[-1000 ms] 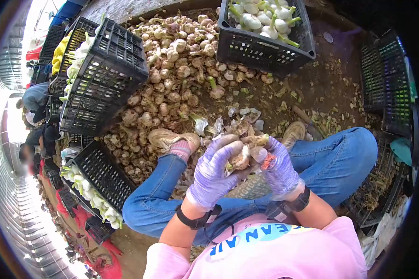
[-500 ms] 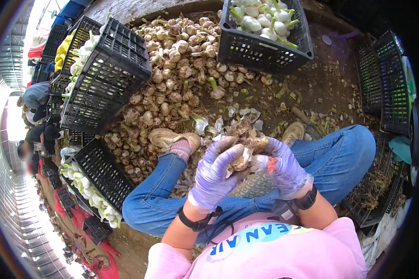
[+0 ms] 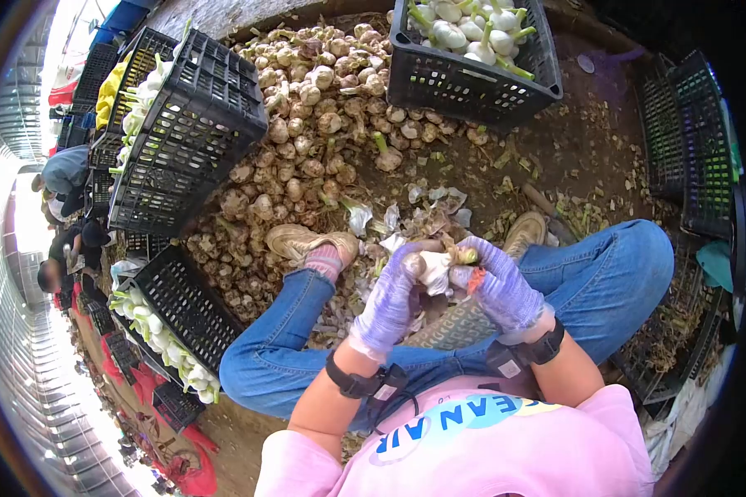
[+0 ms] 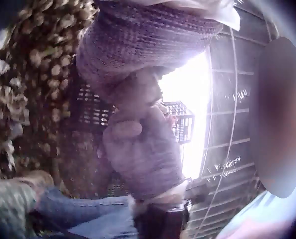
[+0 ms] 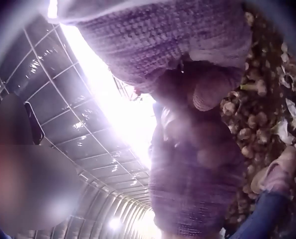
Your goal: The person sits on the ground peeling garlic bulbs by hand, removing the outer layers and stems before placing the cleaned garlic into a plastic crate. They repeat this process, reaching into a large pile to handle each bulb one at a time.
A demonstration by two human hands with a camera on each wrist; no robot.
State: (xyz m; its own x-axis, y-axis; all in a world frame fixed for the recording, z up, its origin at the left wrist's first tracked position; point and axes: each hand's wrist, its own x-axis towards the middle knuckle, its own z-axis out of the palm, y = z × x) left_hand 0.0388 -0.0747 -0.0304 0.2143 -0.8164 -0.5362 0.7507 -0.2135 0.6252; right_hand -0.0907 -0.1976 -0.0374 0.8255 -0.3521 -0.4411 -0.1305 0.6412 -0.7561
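Observation:
In the head view a garlic bulb [image 3: 436,272], its white skin partly bared, is held between both hands over the lap. My left hand [image 3: 387,300], in a purple knit glove, grips the bulb from the left. From the other side my right hand [image 3: 506,290], gloved alike with an orange patch on a finger, pinches the bulb near its stem. Loose brown skin hangs around it. The left wrist view has the left glove [image 4: 143,45] across the top, and the right wrist view has the right glove [image 5: 163,40]; the bulb is mostly hidden behind fingers there.
A heap of unpeeled garlic [image 3: 307,108] spreads ahead and left. Black crates of white garlic stand at the front [image 3: 472,91], at the left [image 3: 186,124] and near the left knee [image 3: 186,302]. Peeled skins [image 3: 423,207] litter the ground. A wooden-handled tool [image 3: 547,211] lies near the right shoe.
Brown outer skin has come off the bulb, so more white shows. The left hand has turned and moved slightly around it; the right hand has shifted in closer.

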